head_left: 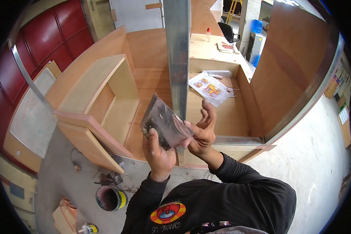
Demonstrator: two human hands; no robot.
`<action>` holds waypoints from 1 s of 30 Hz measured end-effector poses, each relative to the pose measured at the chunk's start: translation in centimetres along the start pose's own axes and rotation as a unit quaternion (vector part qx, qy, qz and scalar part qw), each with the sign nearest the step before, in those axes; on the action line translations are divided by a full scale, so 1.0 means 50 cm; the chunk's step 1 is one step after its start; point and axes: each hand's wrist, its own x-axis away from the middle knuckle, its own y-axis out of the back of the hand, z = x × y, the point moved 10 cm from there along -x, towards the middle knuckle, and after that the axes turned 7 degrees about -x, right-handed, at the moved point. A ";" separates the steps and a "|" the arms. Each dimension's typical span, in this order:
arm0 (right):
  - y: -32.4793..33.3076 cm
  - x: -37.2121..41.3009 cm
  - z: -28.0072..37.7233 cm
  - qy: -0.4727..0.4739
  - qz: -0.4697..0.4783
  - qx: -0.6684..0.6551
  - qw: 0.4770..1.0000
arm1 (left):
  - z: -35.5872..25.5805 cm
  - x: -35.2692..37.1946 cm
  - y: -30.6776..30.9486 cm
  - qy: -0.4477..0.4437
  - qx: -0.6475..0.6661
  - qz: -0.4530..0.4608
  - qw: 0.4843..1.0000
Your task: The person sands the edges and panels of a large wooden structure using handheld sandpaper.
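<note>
My left hand [159, 158] grips a flat, dark grey plate [160, 117] from below, its thumb pressed on the face. Grey-pink paste is smeared over the plate, thickest along its right side, with a blackened patch near my thumb. My right hand [204, 132] pinches at the right edge of the plate, where the paste is, with other fingers raised and curled. Whether a thin tool sits in that pinch, I cannot tell. Both hands are in front of an upright metal post [178, 58], above the front of a wooden counter.
A wooden shelf box [93, 89] stands to the left, with a loose board leaning at its front. Right of the post, a printed drawing [212, 90] lies in a wooden recess. On the floor are a paste-stained bucket [109, 199], a small can [90, 229] and wood scraps [64, 216].
</note>
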 end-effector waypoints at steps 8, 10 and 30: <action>-0.001 0.011 0.009 0.032 -0.011 0.087 0.996 | -0.063 0.053 0.005 -0.294 -0.584 -0.054 0.754; -0.010 0.023 -0.002 0.010 0.000 0.081 0.997 | -0.052 0.054 0.040 -0.307 -0.579 -0.064 0.753; -0.085 -0.318 0.040 0.130 0.292 -0.084 0.944 | -0.096 -0.001 0.061 -0.078 -0.025 -0.077 0.994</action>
